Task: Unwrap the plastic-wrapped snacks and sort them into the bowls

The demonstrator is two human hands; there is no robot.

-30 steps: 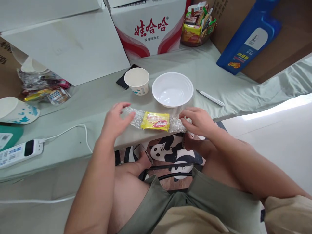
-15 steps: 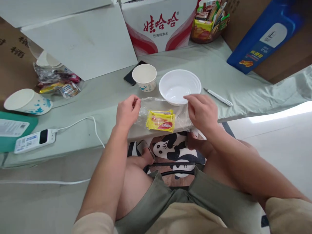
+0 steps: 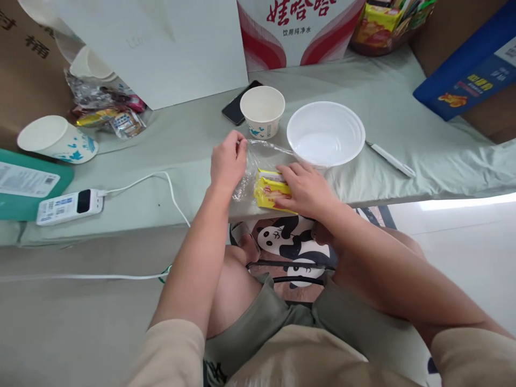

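Note:
My left hand (image 3: 229,161) is closed, its thumb and fingers pinching the rim of a clear plastic bag (image 3: 252,156). Spread along the table's front edge, the bag has yellow nabati wafer packets (image 3: 266,193) lying at it; whether they are inside or on top I cannot tell. My right hand (image 3: 308,188) closes over the right end of the packets, fingers on the far side and thumb on the near side, hiding part of them. Just beyond the hands stand a paper cup (image 3: 263,110) and a white bowl (image 3: 326,134).
Behind the cup lies a black phone (image 3: 237,107). A white pen (image 3: 391,159) sits right of the bowl. On the left are another paper cup (image 3: 56,141), snack wrappers (image 3: 108,115) and a white power bank (image 3: 68,207) with a cable. Boxes and a blue bottle (image 3: 467,75) line the back.
My right hand has moved left and down from the bag's right side onto the wafer packets. My left hand keeps its pinch on the bag. The camera view has shifted.

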